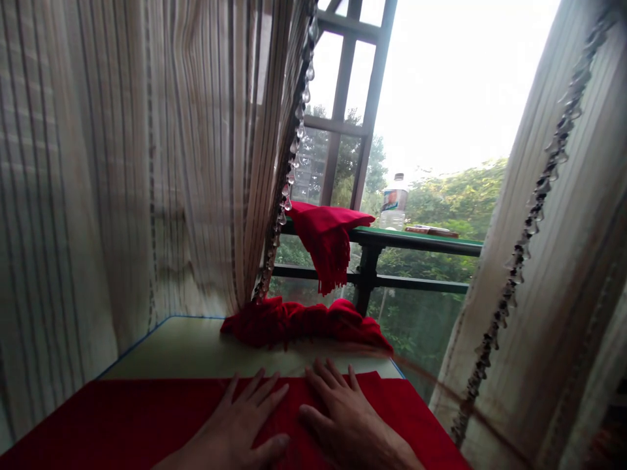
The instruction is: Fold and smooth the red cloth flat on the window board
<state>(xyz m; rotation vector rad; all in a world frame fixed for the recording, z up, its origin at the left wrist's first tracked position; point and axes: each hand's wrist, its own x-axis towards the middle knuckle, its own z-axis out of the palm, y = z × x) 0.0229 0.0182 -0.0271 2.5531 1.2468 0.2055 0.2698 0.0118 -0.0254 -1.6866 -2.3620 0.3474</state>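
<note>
A red cloth (147, 411) is spread over the near part of a pale table (196, 346). My left hand (245, 418) lies flat on it with the fingers spread, the tips close to the cloth's far edge. Beside it on the right, my right hand (343, 411) also rests flat on the cloth, fingers apart. Neither hand holds anything. Beyond my fingertips, a crumpled heap of red fabric (304, 323) lies along the table's far edge.
A fringed red scarf (328, 238) hangs over a dark green railing (431, 243) past the table. A plastic bottle (394, 202) stands on the railing ledge, with a flat item (431, 231) near it. Striped curtains with beaded trim (196, 150) hang left and right of the open window.
</note>
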